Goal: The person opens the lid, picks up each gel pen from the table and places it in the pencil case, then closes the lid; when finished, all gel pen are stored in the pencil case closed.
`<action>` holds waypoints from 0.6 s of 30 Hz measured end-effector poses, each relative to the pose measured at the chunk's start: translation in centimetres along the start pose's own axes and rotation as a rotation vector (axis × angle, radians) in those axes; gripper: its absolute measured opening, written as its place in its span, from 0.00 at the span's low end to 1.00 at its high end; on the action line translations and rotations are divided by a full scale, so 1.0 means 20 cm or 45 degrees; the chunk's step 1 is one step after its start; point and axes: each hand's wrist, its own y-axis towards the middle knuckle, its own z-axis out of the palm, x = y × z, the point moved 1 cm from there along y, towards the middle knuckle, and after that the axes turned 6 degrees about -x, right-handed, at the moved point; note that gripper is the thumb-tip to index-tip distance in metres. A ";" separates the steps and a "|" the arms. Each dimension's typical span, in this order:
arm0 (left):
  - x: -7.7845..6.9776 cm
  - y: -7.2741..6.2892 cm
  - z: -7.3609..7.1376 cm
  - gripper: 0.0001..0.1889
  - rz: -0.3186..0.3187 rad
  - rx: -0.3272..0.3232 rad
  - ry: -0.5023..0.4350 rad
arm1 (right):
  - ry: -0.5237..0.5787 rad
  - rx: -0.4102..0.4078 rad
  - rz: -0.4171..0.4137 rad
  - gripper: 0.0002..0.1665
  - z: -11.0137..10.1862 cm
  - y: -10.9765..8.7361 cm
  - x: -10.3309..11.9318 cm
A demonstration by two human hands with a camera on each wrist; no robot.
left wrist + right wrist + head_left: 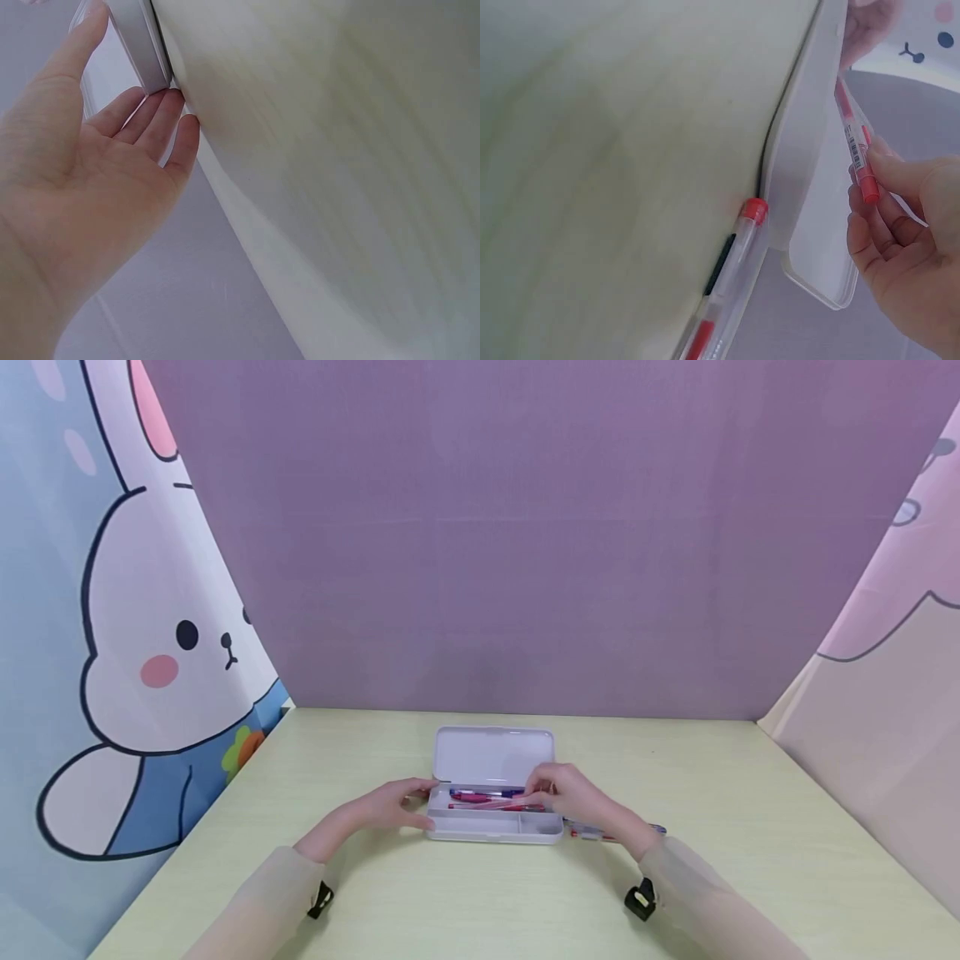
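A white pencil case [495, 838] stands with its lid [493, 756] raised on the table. My left hand [390, 804] holds its left end, thumb at the front and fingers at the back corner; in the left wrist view the fingertips [174, 97] touch the case's end wall. Over the long compartment my right hand [572, 792] pinches a clear pen with red ends and a barcode label [857, 150] between thumb and fingers. Beneath it, a red pen [528, 808] and a blue pen [459, 792] lie in the case.
Right of the case, partly under my right forearm, several pens lie on the table, one of them clear with a red end [755, 210]. The case's front part has a divider [519, 823]. A purple panel [487, 568] rises behind the table.
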 end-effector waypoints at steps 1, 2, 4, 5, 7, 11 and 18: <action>0.00 0.00 0.00 0.39 0.002 0.001 0.002 | -0.001 0.009 0.001 0.03 0.00 0.00 0.00; 0.00 0.00 0.00 0.39 0.002 0.003 0.001 | 0.006 0.018 0.010 0.02 0.01 0.00 0.00; 0.01 0.00 0.00 0.39 0.005 0.004 0.003 | 0.018 0.039 0.028 0.02 0.02 0.00 -0.01; 0.01 0.00 0.00 0.39 0.004 0.004 0.002 | 0.025 0.047 0.033 0.02 0.02 0.00 -0.01; 0.00 0.00 0.00 0.39 0.004 0.004 -0.001 | 0.027 0.072 0.051 0.02 0.02 0.01 -0.02; -0.01 -0.01 0.00 0.40 0.009 -0.002 -0.007 | -0.003 0.122 0.071 0.04 0.03 0.01 -0.02; -0.01 -0.01 0.00 0.40 0.035 0.000 0.014 | -0.059 0.182 0.092 0.07 0.03 0.00 -0.03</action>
